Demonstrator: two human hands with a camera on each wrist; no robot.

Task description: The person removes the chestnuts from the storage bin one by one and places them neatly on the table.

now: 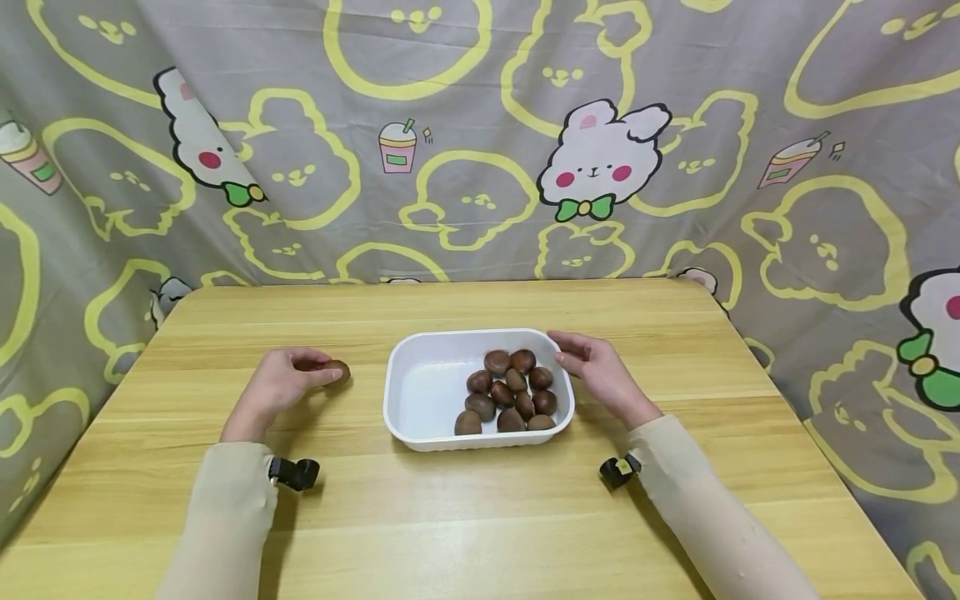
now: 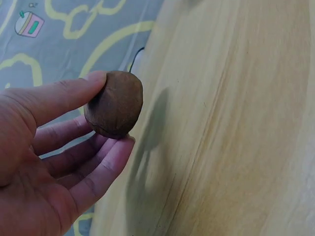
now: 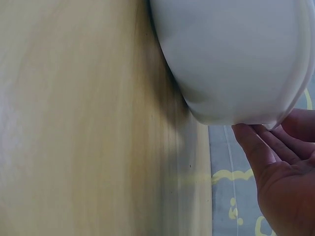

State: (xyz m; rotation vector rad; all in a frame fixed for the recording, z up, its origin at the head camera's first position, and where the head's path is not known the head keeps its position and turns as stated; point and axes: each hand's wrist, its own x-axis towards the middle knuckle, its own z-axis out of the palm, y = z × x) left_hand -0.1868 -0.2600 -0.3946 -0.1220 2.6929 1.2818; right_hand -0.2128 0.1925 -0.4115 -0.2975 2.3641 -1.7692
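Observation:
My left hand (image 1: 283, 381) pinches a brown chestnut (image 2: 115, 103) between thumb and fingertips, left of the white plastic tray (image 1: 423, 337). The left wrist view shows the chestnut's broad side, its shadow falling on the wood beside it. At the tray's right end, my right hand (image 1: 600, 367) holds the rim near the far corner. In the right wrist view its fingers (image 3: 253, 145) lie against the tray's outer wall, with the thumb up at the lip. Several chestnuts (image 1: 501, 392) are gathered in the right half of the tray, while the tray's left half shows bare white floor.
The tray stands on a light wood-grain table (image 1: 450, 517). Behind the table and along both sides hangs a grey curtain (image 1: 480, 75) with cartoon prints. A small black wrist camera (image 1: 303, 474) juts inward from the left sleeve, and another black camera (image 1: 618, 472) from the right.

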